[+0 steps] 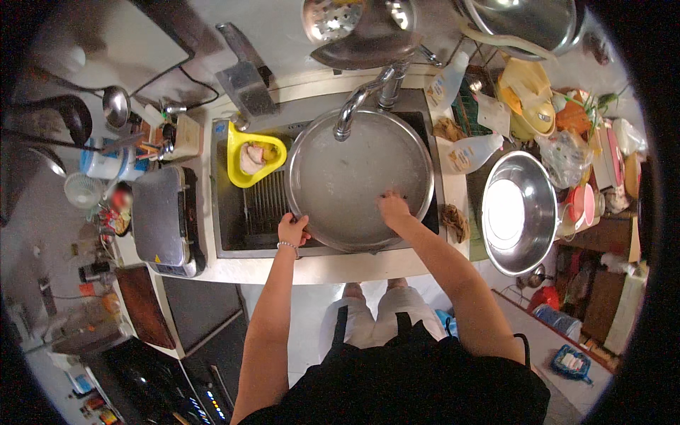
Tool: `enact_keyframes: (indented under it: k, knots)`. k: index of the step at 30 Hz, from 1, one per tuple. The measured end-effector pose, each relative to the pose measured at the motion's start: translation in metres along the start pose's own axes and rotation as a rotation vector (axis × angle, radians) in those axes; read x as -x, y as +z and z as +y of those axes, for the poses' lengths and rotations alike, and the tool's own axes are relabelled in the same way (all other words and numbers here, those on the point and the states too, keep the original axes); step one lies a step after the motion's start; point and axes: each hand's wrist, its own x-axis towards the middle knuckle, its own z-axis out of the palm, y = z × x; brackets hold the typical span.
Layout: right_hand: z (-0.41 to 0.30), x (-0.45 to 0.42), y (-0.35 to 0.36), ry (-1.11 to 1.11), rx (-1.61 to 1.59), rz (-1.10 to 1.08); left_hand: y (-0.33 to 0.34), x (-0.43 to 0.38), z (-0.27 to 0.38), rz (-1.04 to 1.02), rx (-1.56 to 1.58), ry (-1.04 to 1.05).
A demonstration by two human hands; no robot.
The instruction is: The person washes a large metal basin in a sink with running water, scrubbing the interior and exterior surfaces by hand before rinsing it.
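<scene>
A wide round metal basin point(361, 175) full of cloudy grey water stands in the sink point(226, 212), under the curved chrome faucet point(357, 101). At its near left rim is my left hand point(292, 229), wearing a beaded bracelet, thumb and fingers closed on the edge. My right hand point(394, 208) dips into the water at the basin's near right; its fingertips are below the surface and hidden. A yellow triangular sink strainer point(234, 172) with food scraps inside sits at the sink's left corner, left of the basin.
Right of the sink are two plastic bottles point(449, 82), brown rags point(455, 223) and a shiny metal bowl point(519, 212). An electric griddle point(159, 218) stands at the left. A cleaver point(245, 87) and a wok point(366, 48) are behind the sink.
</scene>
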Motion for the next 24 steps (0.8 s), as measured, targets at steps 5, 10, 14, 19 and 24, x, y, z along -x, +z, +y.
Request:
enact_keyframes:
  k: [5,10,14,19,24]
  knots:
    - [-0.006,0.03,-0.01,-0.131,-0.694,0.741,-0.002,-0.002,0.005,0.013,-0.091,-0.005]
    - [0.04,0.089,-0.01,0.435,-0.759,0.831,0.002,-0.002,0.009,0.047,-0.042,-0.008]
    - [0.052,0.107,0.01,0.479,-0.848,0.694,-0.001,0.005,0.015,0.071,0.036,0.048]
    - [0.048,0.099,0.043,0.398,-0.907,0.702,0.0,0.035,0.049,0.077,0.074,0.106]
    - [0.032,0.09,0.032,0.397,-0.87,0.575,-0.003,0.047,0.052,0.073,0.112,0.176]
